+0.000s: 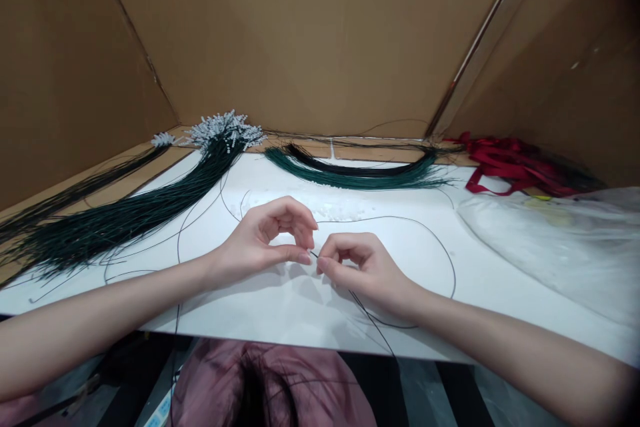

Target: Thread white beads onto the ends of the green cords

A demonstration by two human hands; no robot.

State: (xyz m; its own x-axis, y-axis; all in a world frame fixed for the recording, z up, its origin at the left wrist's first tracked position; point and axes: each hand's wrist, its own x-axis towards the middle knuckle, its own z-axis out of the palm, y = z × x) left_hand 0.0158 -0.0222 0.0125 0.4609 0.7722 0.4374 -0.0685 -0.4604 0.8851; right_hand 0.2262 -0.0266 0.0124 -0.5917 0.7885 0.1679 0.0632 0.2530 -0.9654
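My right hand (363, 267) is closed in a pinch on a thin dark wire (314, 254), just above the white table sheet. The wire's short end points from my right fingertips toward my left hand (267, 237). My left thumb and fingers curve into a ring, their tips almost together beside that wire end. Whatever sits between those tips is too small to make out. Longer dark strands hang below my right hand and cross the sheet's front edge. Small white beads (325, 207) lie scattered behind both hands.
A thick bundle of green wires (145, 213) with white beaded tips (225, 130) lies at left. Behind the hands rests a curved bundle of bare green wires (350, 177). Red ribbon (515, 160) and a clear plastic bag (560, 240) lie right. Cardboard walls (310, 33) surround the white sheet (240, 317).
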